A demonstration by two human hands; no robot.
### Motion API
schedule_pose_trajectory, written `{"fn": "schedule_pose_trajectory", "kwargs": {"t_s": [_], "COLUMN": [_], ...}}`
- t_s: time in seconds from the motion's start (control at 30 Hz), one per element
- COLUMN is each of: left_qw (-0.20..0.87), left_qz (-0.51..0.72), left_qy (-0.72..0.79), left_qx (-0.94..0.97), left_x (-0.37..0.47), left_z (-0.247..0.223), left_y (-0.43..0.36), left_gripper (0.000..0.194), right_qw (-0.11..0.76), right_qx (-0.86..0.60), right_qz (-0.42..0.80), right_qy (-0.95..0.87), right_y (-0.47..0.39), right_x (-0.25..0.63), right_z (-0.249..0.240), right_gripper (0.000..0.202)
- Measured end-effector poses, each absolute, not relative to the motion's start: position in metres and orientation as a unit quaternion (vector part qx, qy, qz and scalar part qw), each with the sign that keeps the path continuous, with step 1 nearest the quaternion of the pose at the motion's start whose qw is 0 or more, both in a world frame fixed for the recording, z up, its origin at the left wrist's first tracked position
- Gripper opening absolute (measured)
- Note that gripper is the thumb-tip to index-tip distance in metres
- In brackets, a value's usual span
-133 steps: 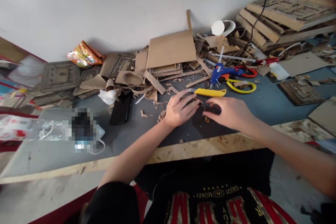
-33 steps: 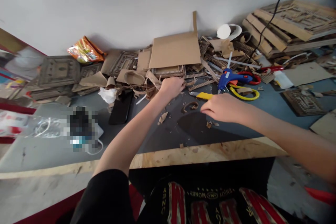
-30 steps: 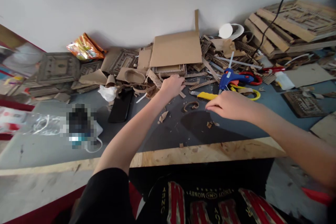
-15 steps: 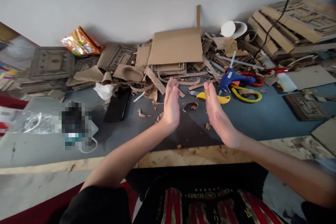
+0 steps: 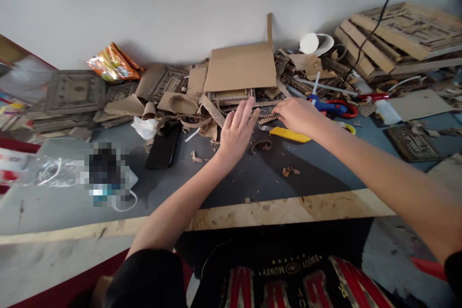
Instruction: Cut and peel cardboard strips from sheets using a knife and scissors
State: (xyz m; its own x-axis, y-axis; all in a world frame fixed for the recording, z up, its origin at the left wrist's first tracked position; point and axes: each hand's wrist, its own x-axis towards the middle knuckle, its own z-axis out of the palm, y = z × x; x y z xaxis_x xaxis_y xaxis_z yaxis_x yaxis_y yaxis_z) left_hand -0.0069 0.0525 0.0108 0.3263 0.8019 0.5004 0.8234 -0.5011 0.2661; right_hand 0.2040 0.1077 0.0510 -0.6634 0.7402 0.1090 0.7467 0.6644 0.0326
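My left hand (image 5: 236,132) is open, fingers stretched out, over the table in front of a pile of corrugated cardboard pieces. To its right my right hand (image 5: 298,115) is bent downward, with its fingers closed at the end of a corrugated cardboard strip (image 5: 267,119); its fingertips are partly hidden. Just below that hand lies a yellow utility knife (image 5: 288,134), its blade end pointing left. A blue glue gun (image 5: 330,106) is partly covered by the right hand. Between the hands and the front edge are a curled cardboard strip (image 5: 262,145) and small scraps (image 5: 290,171).
A flat cardboard sheet (image 5: 241,67) rests on the pile at the back. A black phone (image 5: 163,148) lies left of my hands. At right are red-handled scissors (image 5: 348,109) and stacked cardboard panels (image 5: 390,41). A black cable (image 5: 380,14) hangs there. An orange packet (image 5: 114,62) sits back left.
My hands were held upright, palms facing each other. The left hand has turned with its fingers spread, and the right has moved forward and curled down to the cardboard strips.
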Motion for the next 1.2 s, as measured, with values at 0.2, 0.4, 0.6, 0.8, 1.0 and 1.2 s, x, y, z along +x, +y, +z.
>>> {"fn": "schedule_pose_trajectory", "kwargs": {"t_s": [0.2,0.4,0.6,0.8,1.0,1.2], "left_qw": [0.077,0.154,0.149,0.148,0.11,0.106], "left_qz": [-0.206,-0.267,-0.44,-0.5,-0.528,-0.521], "left_qy": [-0.522,-0.495,-0.452,-0.384,-0.388,-0.388], "left_qx": [-0.824,-0.813,-0.762,-0.762,-0.748,-0.753], "left_x": [-0.015,-0.02,-0.016,-0.004,-0.006,-0.007], "left_z": [-0.001,-0.003,-0.007,-0.024,-0.025,-0.023], "left_y": [0.05,0.054,0.048,0.042,0.045,0.045], "left_gripper": [0.019,0.019,0.05,0.067,0.06,0.059], "right_qw": [-0.057,-0.018,0.168,0.267,0.232,0.228], "right_qx": [-0.379,-0.41,-0.41,-0.246,-0.175,-0.258], "right_qz": [-0.113,-0.142,-0.1,-0.071,-0.092,-0.116], "right_qy": [-0.917,-0.901,-0.891,-0.929,-0.952,-0.932], "right_y": [0.12,0.12,0.1,0.046,0.017,0.016], "right_x": [0.194,0.203,0.211,0.204,0.199,0.208], "right_z": [0.053,0.067,0.066,0.036,0.017,0.019], "right_gripper": [0.023,0.026,0.032,0.03,0.026,0.026]}}
